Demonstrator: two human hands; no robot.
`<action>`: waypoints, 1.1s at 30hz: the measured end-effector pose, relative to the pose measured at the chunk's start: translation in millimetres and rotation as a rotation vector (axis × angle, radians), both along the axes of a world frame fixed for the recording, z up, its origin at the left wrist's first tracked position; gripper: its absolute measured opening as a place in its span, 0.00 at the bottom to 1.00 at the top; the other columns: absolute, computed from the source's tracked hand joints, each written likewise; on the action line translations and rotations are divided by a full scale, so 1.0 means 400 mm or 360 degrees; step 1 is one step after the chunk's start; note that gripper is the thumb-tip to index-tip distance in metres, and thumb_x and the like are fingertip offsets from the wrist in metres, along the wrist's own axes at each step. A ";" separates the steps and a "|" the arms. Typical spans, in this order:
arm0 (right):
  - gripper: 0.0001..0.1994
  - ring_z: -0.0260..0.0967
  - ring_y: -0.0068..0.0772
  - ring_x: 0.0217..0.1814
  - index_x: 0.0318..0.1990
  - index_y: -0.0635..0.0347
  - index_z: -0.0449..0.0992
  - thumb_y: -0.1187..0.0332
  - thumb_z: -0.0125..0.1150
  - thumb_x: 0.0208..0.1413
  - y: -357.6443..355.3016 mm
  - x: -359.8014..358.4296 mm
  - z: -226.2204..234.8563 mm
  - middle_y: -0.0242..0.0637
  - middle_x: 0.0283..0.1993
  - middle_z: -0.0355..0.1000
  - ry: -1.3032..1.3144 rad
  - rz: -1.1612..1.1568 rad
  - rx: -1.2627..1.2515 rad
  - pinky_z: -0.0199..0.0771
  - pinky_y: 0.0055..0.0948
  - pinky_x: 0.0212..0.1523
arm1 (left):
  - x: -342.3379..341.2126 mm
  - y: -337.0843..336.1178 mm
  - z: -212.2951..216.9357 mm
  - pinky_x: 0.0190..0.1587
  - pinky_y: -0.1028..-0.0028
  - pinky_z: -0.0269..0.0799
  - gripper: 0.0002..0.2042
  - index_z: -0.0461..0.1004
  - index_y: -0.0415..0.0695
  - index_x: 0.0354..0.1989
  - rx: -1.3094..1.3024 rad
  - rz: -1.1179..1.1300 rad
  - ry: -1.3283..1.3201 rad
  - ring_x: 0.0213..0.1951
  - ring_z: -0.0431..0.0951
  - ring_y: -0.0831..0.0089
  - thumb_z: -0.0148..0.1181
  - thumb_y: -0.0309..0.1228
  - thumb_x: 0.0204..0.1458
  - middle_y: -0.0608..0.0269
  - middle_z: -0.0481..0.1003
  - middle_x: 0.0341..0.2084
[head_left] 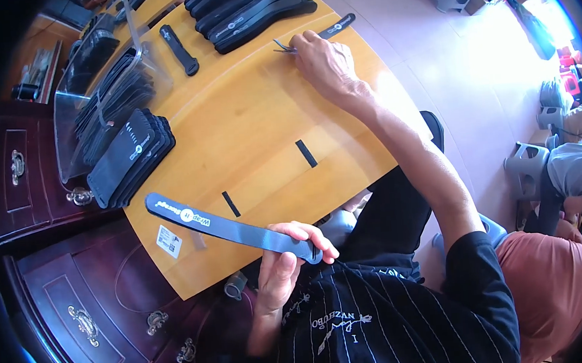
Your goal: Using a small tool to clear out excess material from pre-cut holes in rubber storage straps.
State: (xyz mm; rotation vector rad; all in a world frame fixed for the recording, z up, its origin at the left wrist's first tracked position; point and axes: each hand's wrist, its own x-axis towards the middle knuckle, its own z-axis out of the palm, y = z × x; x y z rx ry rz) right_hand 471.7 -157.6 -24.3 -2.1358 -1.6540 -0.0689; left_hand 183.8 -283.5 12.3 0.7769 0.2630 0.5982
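Note:
My left hand (285, 266) is closed on one end of a long black strap (230, 227). That end has a slot in it. The strap's rounded far end, with white print, points up and left above the table. At the table's far right, my right hand (323, 61) has its fingers pinched together. Thin dark strips (283, 46) stick out from the fingertips. A second black strap (338, 26) lies just beyond this hand, partly hidden by it; whether the hand touches it I cannot tell.
Stacked black straps (252, 12) lie at the back of the yellow table (247, 130), beside a single strap (179, 51). At left, a clear bin (69, 140) and bundled straps (134, 152). Two short black strips (306, 153) are nearer. Dark drawers (78, 318) stand left; a person (548, 291) is at right.

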 end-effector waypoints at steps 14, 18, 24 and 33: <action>0.16 0.73 0.51 0.38 0.45 0.66 0.68 0.64 0.59 0.53 -0.215 -0.099 0.179 0.49 0.32 0.74 0.0440 0.0097 -0.0117 0.72 0.42 0.40 | 0.010 0.047 -0.031 0.53 0.66 0.72 0.14 0.64 0.36 0.49 0.0263 0.0444 0.0215 0.51 0.75 0.57 0.56 0.30 0.59 0.37 0.72 0.48; 0.10 0.72 0.41 0.29 0.42 0.64 0.72 0.68 0.59 0.57 -0.364 -0.186 0.213 0.43 0.31 0.73 0.1082 0.0138 -0.0145 0.71 0.33 0.32 | 0.034 0.072 -0.037 0.54 0.64 0.73 0.13 0.65 0.35 0.50 0.0310 0.0573 0.0225 0.53 0.74 0.57 0.56 0.24 0.58 0.40 0.73 0.48; 0.09 0.73 0.31 0.27 0.42 0.60 0.78 0.71 0.63 0.53 -0.464 -0.277 0.172 0.36 0.30 0.73 0.1283 0.0256 0.0063 0.71 0.25 0.28 | 0.057 0.059 -0.054 0.58 0.62 0.69 0.14 0.69 0.34 0.48 0.0391 0.0782 0.0382 0.52 0.75 0.56 0.59 0.16 0.52 0.46 0.74 0.46; 0.09 0.73 0.32 0.26 0.43 0.56 0.78 0.67 0.62 0.55 -0.487 -0.283 0.140 0.34 0.30 0.72 0.1080 0.0277 0.0100 0.71 0.27 0.26 | 0.069 0.035 -0.061 0.58 0.62 0.70 0.15 0.68 0.33 0.47 0.0442 0.0832 0.0442 0.51 0.75 0.55 0.59 0.15 0.51 0.44 0.74 0.46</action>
